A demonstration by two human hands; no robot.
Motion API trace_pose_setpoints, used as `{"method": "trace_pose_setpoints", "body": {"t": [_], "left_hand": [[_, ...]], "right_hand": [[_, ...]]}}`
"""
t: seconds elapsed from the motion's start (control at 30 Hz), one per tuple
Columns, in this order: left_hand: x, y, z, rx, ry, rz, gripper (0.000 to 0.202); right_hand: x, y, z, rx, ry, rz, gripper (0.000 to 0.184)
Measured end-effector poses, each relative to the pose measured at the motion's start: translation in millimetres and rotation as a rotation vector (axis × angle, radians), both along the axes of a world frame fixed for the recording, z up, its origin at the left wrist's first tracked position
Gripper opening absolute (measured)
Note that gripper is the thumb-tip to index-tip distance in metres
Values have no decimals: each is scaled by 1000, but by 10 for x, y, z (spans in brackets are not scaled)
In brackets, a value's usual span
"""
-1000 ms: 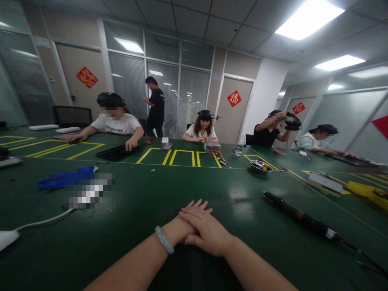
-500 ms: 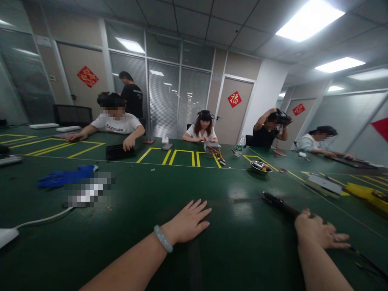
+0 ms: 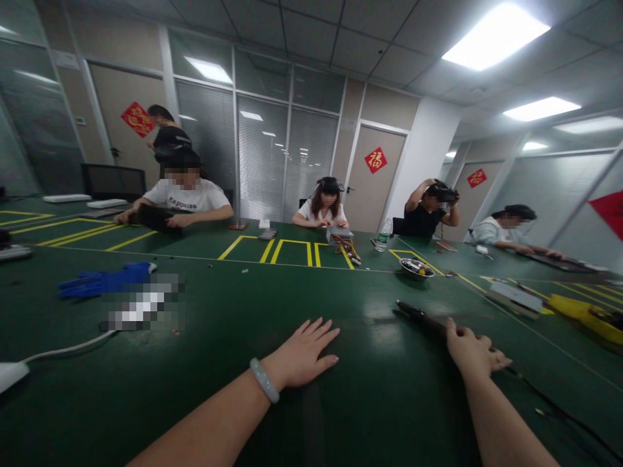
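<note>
My left hand lies flat and open on the green table, palm down, fingers spread, a pale bangle on the wrist. My right hand is over the black handle of a long dark corded tool, perhaps a soldering iron, lying on the table to the right. The fingers curl around the handle and grip it. The tool's tip points left and away from me, and its cord trails toward the lower right.
A blue glove and a white cable lie at the left. A metal bowl sits beyond the tool; a yellow object lies far right. Several people work at the far side; yellow tape marks the table.
My right hand lifted off my left, swung right to the tool, and now grips its handle; the tool has shifted left. A person at the back walked left.
</note>
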State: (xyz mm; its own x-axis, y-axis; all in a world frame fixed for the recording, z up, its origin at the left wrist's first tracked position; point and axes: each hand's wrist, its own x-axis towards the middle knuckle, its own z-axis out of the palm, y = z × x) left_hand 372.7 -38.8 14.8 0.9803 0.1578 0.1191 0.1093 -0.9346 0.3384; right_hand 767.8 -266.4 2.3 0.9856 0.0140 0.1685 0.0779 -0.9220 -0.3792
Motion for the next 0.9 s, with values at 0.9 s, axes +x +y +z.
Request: {"method": "trace_pose_setpoints", "body": {"t": [0.9], "left_hand": [[97,101,69,244,-182,168,61]], "right_hand": [[-2147,757,211,-366,-126,868,55]]}}
